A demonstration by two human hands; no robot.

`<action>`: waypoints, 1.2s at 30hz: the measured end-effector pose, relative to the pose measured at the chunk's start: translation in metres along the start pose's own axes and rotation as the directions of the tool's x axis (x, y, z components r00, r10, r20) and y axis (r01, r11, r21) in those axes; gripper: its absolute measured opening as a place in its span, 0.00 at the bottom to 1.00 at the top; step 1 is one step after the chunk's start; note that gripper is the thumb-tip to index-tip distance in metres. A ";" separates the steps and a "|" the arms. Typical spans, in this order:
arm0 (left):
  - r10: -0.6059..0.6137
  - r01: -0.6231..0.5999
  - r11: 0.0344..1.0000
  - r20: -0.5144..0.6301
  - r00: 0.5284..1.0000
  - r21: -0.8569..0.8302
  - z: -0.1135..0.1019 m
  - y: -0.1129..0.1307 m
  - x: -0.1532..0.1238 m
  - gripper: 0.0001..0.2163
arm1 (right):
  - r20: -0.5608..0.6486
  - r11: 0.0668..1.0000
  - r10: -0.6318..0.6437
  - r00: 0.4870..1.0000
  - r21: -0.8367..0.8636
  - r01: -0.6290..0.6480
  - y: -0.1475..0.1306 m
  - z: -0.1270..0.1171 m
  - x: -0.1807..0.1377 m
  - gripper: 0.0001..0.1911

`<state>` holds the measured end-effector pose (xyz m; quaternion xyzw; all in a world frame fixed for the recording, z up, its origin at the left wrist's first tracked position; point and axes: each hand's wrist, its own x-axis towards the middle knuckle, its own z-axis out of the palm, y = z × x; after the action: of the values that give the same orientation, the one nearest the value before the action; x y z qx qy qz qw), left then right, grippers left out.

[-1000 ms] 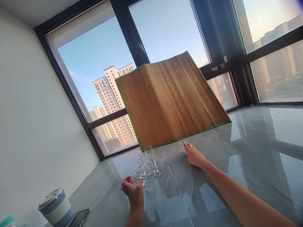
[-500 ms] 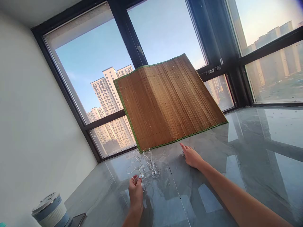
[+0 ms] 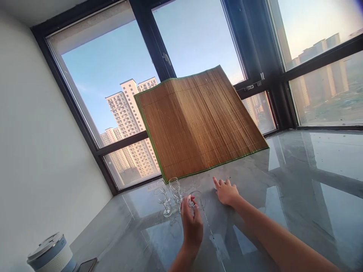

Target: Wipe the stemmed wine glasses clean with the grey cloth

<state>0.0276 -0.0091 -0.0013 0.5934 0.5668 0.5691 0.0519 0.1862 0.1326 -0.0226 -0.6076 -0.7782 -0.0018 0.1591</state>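
My left hand (image 3: 193,224) is closed around a small clear stemmed glass (image 3: 200,200), its bowl showing past my fingertips. Just left of that hand, more stemmed glasses stand grouped on the glossy grey surface (image 3: 121,226). The front-left glass (image 3: 160,195) is in plain view, with a taller-looking glass (image 3: 174,185) to its right and another partly hidden behind. My right hand (image 3: 227,192) rests on the surface farther right, index finger stretched out and the fingers apart, with nothing visible in it.
A bamboo mat (image 3: 198,124) with green edging stands upright against the dark window frame (image 3: 153,41) behind the glasses. At the lower left are a lidded blue-and-white cup (image 3: 53,255) and a phone (image 3: 87,265). A pale wall (image 3: 36,124) bounds the left side.
My left hand has moved right, carrying one glass away from the front left of the group. My right hand stays about where it was, its fingers now more spread.
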 end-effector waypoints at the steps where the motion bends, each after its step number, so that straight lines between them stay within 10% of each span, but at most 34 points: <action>1: 0.004 -0.004 1.000 0.013 1.000 0.011 0.005 -0.002 0.001 0.08 | -0.008 1.000 0.006 1.000 -0.008 -0.006 -0.001 -0.001 -0.001 0.36; 11: -0.093 0.093 0.996 -0.091 0.991 -0.011 -0.011 -0.034 0.016 0.08 | -0.244 0.903 -0.189 0.951 0.338 0.266 -0.029 -0.055 -0.008 0.46; 19: -0.153 0.143 0.987 -0.155 0.976 -0.072 -0.009 -0.039 0.019 0.10 | -0.652 0.597 -0.392 0.649 0.356 0.719 -0.055 -0.116 -0.066 0.40; 23: -0.144 0.130 0.987 -0.146 0.979 -0.099 -0.008 -0.038 0.019 0.10 | -0.707 0.538 -0.397 0.585 0.337 0.773 -0.059 -0.119 -0.077 0.35; 32: -0.151 0.148 0.988 -0.109 0.983 -0.036 -0.007 -0.038 0.019 0.10 | -0.504 0.648 -0.227 0.834 0.561 0.515 -0.057 -0.105 -0.056 0.35; 36: -0.127 0.131 0.991 -0.084 0.988 0.041 -0.004 -0.038 0.018 0.10 | -0.438 0.630 -0.235 0.868 0.611 0.479 -0.053 -0.087 -0.042 0.38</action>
<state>-0.0041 0.0151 -0.0150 0.5329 0.6186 0.5751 0.0517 0.1666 0.0620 0.0593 -0.3225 -0.7885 0.1649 0.4971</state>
